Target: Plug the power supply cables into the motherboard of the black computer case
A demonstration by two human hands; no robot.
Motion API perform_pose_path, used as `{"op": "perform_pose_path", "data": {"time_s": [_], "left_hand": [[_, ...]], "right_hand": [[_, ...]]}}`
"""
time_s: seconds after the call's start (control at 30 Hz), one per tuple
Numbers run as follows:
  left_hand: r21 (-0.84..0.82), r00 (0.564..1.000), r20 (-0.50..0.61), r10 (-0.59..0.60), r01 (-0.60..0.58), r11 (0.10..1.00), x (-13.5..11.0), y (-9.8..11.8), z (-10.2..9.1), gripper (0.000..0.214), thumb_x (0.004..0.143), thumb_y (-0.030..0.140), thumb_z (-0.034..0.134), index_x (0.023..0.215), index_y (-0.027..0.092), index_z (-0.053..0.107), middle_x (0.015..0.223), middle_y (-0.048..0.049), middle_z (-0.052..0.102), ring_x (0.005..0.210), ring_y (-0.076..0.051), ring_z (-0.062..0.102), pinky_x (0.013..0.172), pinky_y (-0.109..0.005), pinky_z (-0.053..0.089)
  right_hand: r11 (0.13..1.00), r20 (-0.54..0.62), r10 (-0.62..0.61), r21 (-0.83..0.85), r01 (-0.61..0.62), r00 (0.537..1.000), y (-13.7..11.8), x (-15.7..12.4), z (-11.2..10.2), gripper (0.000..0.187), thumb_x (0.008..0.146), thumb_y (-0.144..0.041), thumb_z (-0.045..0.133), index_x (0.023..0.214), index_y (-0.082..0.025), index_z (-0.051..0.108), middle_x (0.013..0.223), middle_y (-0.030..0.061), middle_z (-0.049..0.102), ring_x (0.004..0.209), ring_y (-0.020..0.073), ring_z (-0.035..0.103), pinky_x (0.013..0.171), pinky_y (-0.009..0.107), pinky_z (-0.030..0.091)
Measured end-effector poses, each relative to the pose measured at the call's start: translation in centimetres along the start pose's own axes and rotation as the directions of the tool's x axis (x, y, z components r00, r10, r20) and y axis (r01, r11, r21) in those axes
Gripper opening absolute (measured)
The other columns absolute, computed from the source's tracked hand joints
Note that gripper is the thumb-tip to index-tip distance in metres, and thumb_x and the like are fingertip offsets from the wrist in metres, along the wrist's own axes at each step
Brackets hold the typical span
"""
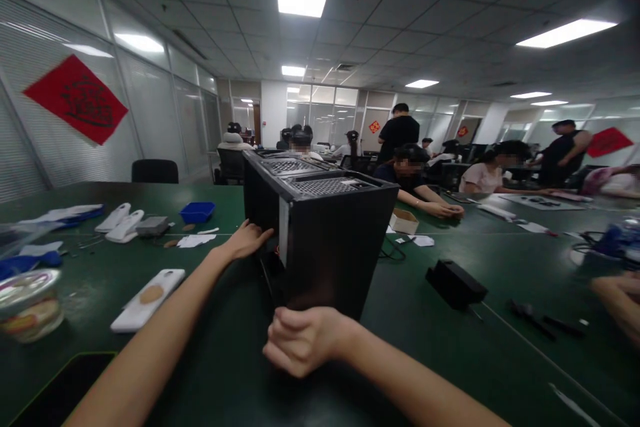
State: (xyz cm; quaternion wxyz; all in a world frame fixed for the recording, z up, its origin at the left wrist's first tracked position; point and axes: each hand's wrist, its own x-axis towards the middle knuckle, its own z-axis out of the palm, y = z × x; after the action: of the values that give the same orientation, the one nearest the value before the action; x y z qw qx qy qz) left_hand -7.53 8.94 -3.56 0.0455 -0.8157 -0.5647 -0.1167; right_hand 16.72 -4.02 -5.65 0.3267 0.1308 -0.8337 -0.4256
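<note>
1. The black computer case (320, 233) was positioned upright on the green table (450, 347), directly ahead.
2. The left hand (246, 240) was laid flat and open-fingered against the case's left side panel.
3. The right hand (303, 339) was curled closed at the case's lower near edge.
4. A white phone (147, 299) was located left of the case; a black box (455, 283) lay to its right.

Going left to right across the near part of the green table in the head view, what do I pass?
Lidded food container → white phone case → left hand on the black computer case → black box → dark tools.
</note>
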Motion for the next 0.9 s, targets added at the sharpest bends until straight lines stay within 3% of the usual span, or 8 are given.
{"op": "perform_pose_path", "data": {"time_s": [0.1,0.27,0.37,0.5,0.6,0.7,0.77,0.9], "left_hand": [[0.061,0.992,0.052,0.117,-0.120,0.991,-0.7,-0.2,0.7,0.058,0.104,0.051,0.029,0.095,0.015,0.074,0.099,-0.0116,0.073,0.105,-0.025,0.064,0.115,-0.048,0.027],[0.148,0.973,0.114,0.202,-0.217,0.965,-2.1,1.0,0.2,0.059,0.089,0.067,0.054,0.092,0.013,0.075,0.099,-0.0168,0.073,0.096,-0.031,0.068,0.091,-0.039,0.045],[0.167,0.985,0.076,0.153,-0.164,0.972,-3.4,3.1,0.1,0.060,0.077,0.072,0.068,0.090,0.013,0.074,0.096,-0.0160,0.075,0.093,-0.032,0.070,0.081,-0.035,0.047],[0.201,1.000,-0.003,-0.004,0.004,0.980,-4.9,6.0,0.5,0.055,0.074,0.067,0.075,0.086,0.014,0.074,0.093,-0.0158,0.076,0.090,-0.033,0.072,0.080,-0.036,0.047],[0.235,0.998,0.017,-0.066,0.060,0.970,-5.6,7.3,0.8,0.059,0.072,0.068,0.077,0.087,0.012,0.075,0.093,-0.0183,0.076,0.092,-0.036,0.072,0.083,-0.039,0.048],[0.254,0.994,0.041,-0.099,0.085,0.964,-6.3,8.0,0.7,0.064,0.071,0.071,0.076,0.089,0.010,0.075,0.095,-0.0202,0.076,0.095,-0.038,0.071,0.087,-0.042,0.049],[0.262,0.993,0.046,-0.106,0.091,0.961,-6.7,8.3,0.5,0.066,0.071,0.072,0.075,0.090,0.008,0.076,0.096,-0.0212,0.075,0.096,-0.039,0.071,0.088,-0.043,0.049],[0.265,0.989,0.069,-0.129,0.106,0.958,-7.2,9.3,0.1,0.066,0.076,0.070,0.073,0.093,0.006,0.076,0.095,-0.0225,0.075,0.096,-0.039,0.071,0.090,-0.044,0.049]], "right_hand": [[1.000,0.019,-0.012,-0.019,0.013,1.000,0.4,-3.3,-1.1,0.019,0.095,-0.024,0.054,0.077,-0.020,0.061,0.076,0.0009,0.066,0.074,0.0138,0.060,0.092,0.030,0.046],[0.998,0.034,-0.025,-0.055,0.027,0.999,1.5,-8.7,-3.2,0.041,0.104,-0.029,0.036,0.077,-0.023,0.066,0.078,0.0014,0.065,0.078,0.0137,0.060,0.088,0.029,0.044],[0.997,0.040,0.028,-0.079,-0.025,0.999,2.3,-11.7,-4.7,0.046,0.105,-0.028,0.032,0.077,-0.024,0.068,0.077,0.0015,0.066,0.079,0.0133,0.059,0.087,0.028,0.043],[0.976,0.156,0.199,-0.118,-0.182,0.968,1.8,-13.3,-7.0,0.040,0.102,-0.023,0.034,0.084,-0.023,0.069,0.080,0.0030,0.070,0.083,0.0149,0.060,0.089,0.030,0.042],[0.889,0.238,0.428,-0.285,-0.359,0.872,-0.2,-11.4,-7.6,0.029,0.099,-0.020,0.042,0.084,-0.020,0.067,0.079,0.0045,0.068,0.080,0.0168,0.060,0.093,0.033,0.041],[0.725,0.337,0.683,-0.422,-0.544,0.648,-2.5,-8.5,-6.2,0.020,0.095,-0.019,0.049,0.083,-0.016,0.065,0.073,0.0058,0.063,0.071,0.0193,0.057,0.095,0.040,0.040],[0.654,0.341,0.755,-0.444,-0.612,0.560,-3.4,-7.1,-4.5,0.018,0.096,-0.023,0.052,0.087,-0.015,0.065,0.072,0.0066,0.062,0.066,0.0193,0.055,0.081,0.038,0.041],[0.639,0.309,0.766,-0.465,-0.613,0.564,-3.5,-7.4,-1.9,0.025,0.100,-0.029,0.050,0.082,-0.016,0.061,0.065,0.0049,0.058,0.058,0.0160,0.048,0.059,0.033,0.026]]}}
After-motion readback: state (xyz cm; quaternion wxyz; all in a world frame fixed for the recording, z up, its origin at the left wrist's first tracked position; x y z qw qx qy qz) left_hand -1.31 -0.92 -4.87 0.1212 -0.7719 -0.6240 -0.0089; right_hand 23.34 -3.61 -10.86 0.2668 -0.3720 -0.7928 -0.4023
